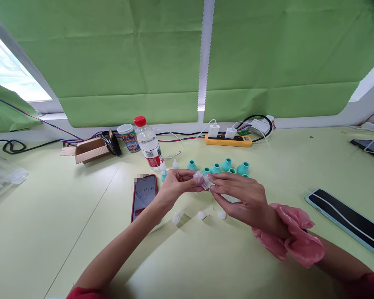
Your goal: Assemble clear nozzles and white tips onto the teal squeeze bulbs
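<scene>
Above the table, a small clear plastic piece [201, 178] is pinched between the fingers of my left hand [175, 187]. The fingertips of my right hand [244, 194], closed together, grip its other side; a pink scrunchie [288, 234] circles that wrist. Just behind the hands stand several teal rubber bulbs [227, 165], some partly hidden by my right hand. Another clear plastic piece [177, 216] lies nearer to me. Beside it on the table are two small white round parts, one on the left [201, 215] and one on the right [222, 214], with a tiny ring [211, 207] behind them.
A phone showing a timer [145, 193] lies left of my hands. Behind it stand a water bottle [149, 143] and a printed can [129, 138]. An open cardboard box [92, 150], a yellow power strip [228, 140] and cables line the back. Another phone [349, 220] lies at right.
</scene>
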Available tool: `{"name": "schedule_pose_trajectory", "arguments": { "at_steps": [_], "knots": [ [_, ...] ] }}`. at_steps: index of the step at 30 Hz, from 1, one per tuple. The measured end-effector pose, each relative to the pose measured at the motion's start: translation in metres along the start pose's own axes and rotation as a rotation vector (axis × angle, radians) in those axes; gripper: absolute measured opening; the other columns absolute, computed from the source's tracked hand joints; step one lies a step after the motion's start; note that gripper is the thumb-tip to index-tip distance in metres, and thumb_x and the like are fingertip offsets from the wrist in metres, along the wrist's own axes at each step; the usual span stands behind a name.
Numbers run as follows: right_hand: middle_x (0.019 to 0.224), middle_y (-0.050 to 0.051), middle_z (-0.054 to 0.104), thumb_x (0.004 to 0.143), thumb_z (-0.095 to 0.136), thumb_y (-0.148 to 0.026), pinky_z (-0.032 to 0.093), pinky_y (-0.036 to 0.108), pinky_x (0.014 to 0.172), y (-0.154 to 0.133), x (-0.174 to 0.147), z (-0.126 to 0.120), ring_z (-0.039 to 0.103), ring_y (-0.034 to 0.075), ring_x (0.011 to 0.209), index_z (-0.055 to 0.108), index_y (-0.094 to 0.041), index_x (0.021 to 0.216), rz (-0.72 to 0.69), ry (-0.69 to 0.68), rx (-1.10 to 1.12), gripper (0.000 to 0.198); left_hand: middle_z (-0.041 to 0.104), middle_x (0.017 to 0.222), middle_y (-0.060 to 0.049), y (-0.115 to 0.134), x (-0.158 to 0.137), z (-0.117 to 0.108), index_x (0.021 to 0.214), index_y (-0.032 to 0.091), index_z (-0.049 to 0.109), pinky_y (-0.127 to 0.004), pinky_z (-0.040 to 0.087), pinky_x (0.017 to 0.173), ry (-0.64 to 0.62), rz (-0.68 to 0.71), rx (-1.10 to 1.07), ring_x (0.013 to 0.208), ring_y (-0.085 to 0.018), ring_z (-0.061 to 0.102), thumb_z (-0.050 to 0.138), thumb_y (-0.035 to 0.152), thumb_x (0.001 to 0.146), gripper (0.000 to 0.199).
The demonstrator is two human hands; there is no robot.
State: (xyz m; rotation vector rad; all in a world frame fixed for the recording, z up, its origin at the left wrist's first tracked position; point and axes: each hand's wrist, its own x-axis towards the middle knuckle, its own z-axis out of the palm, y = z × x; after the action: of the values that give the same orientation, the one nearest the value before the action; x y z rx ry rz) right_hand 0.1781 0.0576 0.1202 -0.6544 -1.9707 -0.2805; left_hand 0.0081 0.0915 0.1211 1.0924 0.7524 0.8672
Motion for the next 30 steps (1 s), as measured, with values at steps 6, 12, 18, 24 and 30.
{"name": "schedule_pose_trajectory", "arguments": {
  "at_steps": [6,12,18,24,30],
  "knots": [
    [0.074,0.001,0.07,0.067,0.062,-0.005,0.055,0.027,0.071,0.003,-0.001,-0.001,0.065,0.015,0.076,0.058,-0.019,0.075,-0.019,-0.008,0.045,0.016,0.068,0.064,-0.003,0.002,-0.003,0.003,0.077,0.01,0.068,-0.024,0.053,0.066,0.031,0.038,0.073,0.063,-0.015,0.064,0.076,0.023,0.054,0.027],
    [0.074,0.001,0.069,0.068,0.062,-0.007,0.056,0.029,0.066,-0.005,0.006,-0.004,0.065,0.017,0.075,0.061,-0.021,0.079,0.13,0.051,0.16,0.017,0.069,0.072,-0.005,0.001,-0.005,0.005,0.081,0.01,0.067,-0.028,0.053,0.068,0.054,0.096,-0.008,0.067,-0.017,0.065,0.074,0.023,0.056,0.029],
    [0.095,0.009,0.066,0.067,0.066,-0.016,0.054,0.035,0.075,-0.009,0.005,-0.003,0.063,0.022,0.088,0.061,-0.018,0.09,0.222,0.059,0.088,0.024,0.069,0.074,-0.002,0.003,-0.012,0.01,0.086,0.016,0.066,-0.028,0.052,0.072,-0.002,0.148,-0.043,0.075,-0.018,0.065,0.074,0.017,0.056,0.03],
    [0.084,0.006,0.069,0.068,0.065,-0.012,0.055,0.026,0.068,-0.006,0.006,-0.005,0.065,0.017,0.078,0.061,-0.019,0.088,0.145,0.073,-0.05,0.021,0.069,0.083,-0.002,0.004,-0.018,0.014,0.099,0.019,0.063,-0.031,0.051,0.078,-0.087,0.191,-0.027,0.082,-0.02,0.064,0.073,0.013,0.058,0.043],
    [0.078,0.006,0.07,0.069,0.061,-0.007,0.056,0.027,0.069,-0.008,0.01,-0.01,0.066,0.017,0.075,0.059,-0.017,0.09,-0.014,0.055,-0.1,0.023,0.069,0.085,-0.003,0.001,-0.02,0.019,0.096,0.018,0.064,-0.028,0.053,0.075,-0.011,0.237,0.047,0.077,-0.018,0.065,0.074,0.013,0.056,0.042]
  ]
}}
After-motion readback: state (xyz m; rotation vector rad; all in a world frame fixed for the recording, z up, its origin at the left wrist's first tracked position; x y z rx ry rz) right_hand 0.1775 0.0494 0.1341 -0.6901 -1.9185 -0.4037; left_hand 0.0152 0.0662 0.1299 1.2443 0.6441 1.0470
